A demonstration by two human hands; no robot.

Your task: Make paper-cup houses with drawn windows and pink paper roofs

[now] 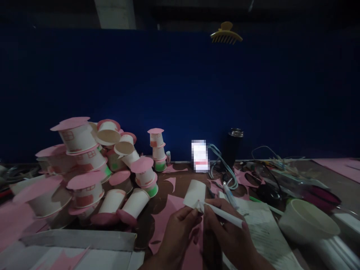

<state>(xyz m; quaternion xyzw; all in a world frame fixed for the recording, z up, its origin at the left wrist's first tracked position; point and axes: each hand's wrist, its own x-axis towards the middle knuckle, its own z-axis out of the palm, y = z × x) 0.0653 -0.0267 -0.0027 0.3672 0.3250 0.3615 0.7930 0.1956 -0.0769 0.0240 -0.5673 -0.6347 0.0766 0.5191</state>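
A small white paper cup (194,190) lies tilted just beyond my fingertips. My left hand (181,225) is closed, its thumb and finger pinching at the cup's near end, where a small crumpled white bit (200,205) shows. My right hand (229,228) grips a white pen (225,214), and its fingertips meet the left ones at that same spot. Whether they touch the cup or only the white bit is hard to tell. Beneath both hands lies a cut sheet of pink paper (171,212).
At left stand stacked paper cups with pink brims (86,191) and a white box (78,240). A lit phone (200,155), a dark flask (232,148) and a pale cable (232,176) are behind. Right are a printed sheet (261,225) and a bowl (308,221).
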